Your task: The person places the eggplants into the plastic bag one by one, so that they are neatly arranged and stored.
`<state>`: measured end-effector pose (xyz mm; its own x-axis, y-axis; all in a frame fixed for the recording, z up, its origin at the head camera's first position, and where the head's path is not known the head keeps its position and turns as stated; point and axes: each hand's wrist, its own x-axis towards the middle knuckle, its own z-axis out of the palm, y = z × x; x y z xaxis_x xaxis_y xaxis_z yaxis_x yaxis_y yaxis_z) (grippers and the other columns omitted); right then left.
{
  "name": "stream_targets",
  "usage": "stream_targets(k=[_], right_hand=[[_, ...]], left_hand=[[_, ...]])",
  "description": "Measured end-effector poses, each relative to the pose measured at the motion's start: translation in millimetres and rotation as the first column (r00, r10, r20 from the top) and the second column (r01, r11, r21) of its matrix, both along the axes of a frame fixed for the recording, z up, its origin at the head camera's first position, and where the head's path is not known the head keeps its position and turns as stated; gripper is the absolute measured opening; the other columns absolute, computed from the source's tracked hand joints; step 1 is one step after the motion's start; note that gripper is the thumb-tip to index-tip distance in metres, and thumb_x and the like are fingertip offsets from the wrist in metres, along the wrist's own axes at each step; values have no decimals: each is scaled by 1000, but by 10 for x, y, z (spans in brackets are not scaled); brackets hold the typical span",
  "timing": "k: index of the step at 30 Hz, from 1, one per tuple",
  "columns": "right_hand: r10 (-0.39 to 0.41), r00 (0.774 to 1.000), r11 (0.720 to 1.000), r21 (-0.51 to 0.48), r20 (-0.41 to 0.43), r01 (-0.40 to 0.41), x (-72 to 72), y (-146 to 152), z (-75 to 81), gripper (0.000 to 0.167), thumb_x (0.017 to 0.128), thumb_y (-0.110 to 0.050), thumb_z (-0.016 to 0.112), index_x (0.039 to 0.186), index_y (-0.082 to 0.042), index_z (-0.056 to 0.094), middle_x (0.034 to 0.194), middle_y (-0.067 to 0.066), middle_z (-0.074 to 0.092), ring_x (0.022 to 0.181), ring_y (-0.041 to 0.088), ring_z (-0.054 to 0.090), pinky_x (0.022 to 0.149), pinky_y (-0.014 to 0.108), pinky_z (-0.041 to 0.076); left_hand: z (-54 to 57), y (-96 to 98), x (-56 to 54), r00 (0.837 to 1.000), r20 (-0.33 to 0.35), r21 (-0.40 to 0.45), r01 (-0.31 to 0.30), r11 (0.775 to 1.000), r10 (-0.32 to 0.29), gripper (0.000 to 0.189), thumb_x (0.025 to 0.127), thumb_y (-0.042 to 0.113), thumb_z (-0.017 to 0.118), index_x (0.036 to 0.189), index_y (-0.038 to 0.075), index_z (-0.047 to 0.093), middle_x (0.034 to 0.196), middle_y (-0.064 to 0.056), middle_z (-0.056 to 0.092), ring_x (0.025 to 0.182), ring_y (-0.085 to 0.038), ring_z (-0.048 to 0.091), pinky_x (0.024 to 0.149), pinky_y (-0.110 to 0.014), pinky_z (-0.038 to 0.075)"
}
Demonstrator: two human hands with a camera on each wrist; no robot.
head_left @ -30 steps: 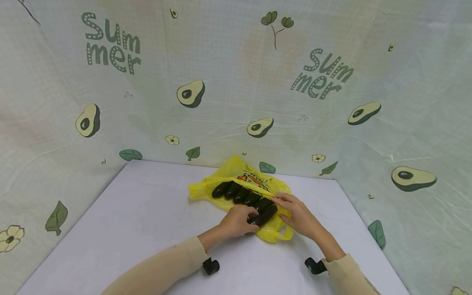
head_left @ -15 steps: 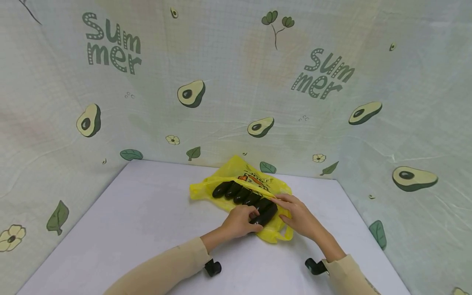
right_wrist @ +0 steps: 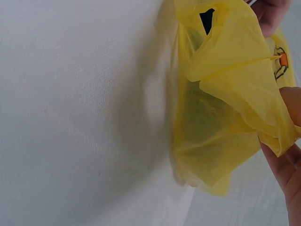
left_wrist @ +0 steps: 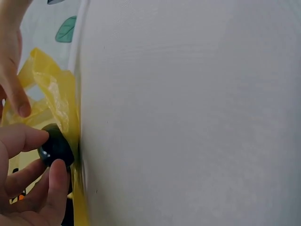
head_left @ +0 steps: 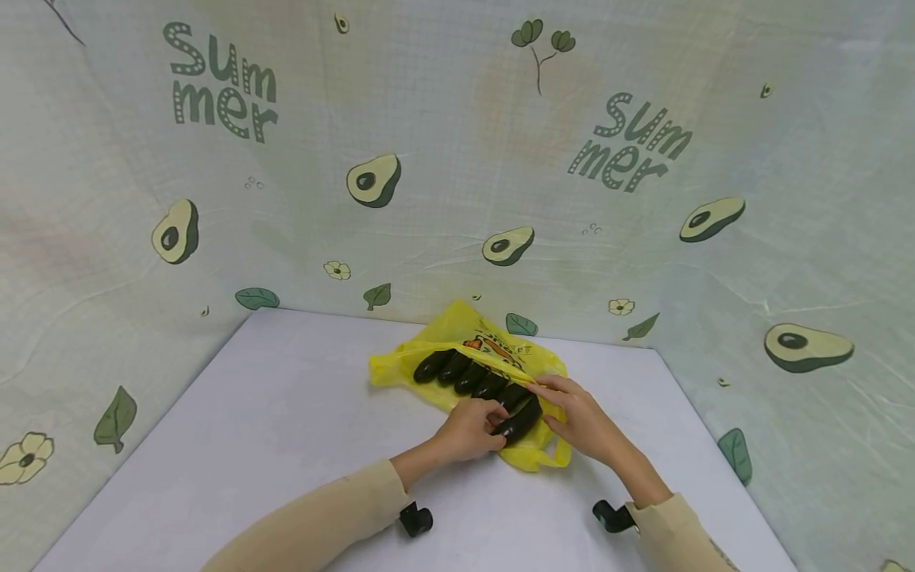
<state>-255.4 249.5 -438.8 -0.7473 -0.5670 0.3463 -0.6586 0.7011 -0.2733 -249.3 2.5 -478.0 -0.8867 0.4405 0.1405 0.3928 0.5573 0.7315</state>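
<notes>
A yellow plastic bag (head_left: 446, 330) with printing lies on its side, its mouth toward me. Several glossy, dark, elongated eggplants (head_left: 433, 367) lie side by side in that opening. At the right end of the row, my left hand (head_left: 468, 429) holds the nearest eggplant (head_left: 520, 421) by its near end. The left wrist view shows thumb and fingers around the rounded end of this eggplant (left_wrist: 55, 148). My right hand (head_left: 582, 417) pinches the upper edge of the bag's mouth, lifting it. In the right wrist view, bag film (right_wrist: 221, 127) hides most of the contents.
The white table (head_left: 286, 413) extends around the bag to both sides. Behind it hangs a pale cloth (head_left: 429, 103) printed with avocados and leaves, which also closes off the left and right. A black wrist device (head_left: 416, 520) sits at the left cuff.
My left hand has shifted slightly right, and the eggplant it holds has slid right and a little deeper into the bag's mouth. The right hand keeps its hold on the bag edge.
</notes>
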Motion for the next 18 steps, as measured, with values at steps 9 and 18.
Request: stream_targets(k=[9,18], right_hand=[[-7,1000,1000,6,0,7,2,19,-13,68,80,8,89,142,-7,68,143,14,62,131,36,61,104,50,55],[-14,1000,1000,12,-1,14,12,20,-14,67,80,8,89,142,-7,68,144,16,62,133,38,60,105,51,54]], left_hand=[[-46,121,-17,999,25,86,-37,996,35,29,88,14,87,113,6,77,102,-4,77,89,-10,70,78,-24,57],[-87,222,-4,991,26,140,-134,981,132,25,87,15,89,108,6,78,96,-2,76,82,-6,68,73,-22,58]])
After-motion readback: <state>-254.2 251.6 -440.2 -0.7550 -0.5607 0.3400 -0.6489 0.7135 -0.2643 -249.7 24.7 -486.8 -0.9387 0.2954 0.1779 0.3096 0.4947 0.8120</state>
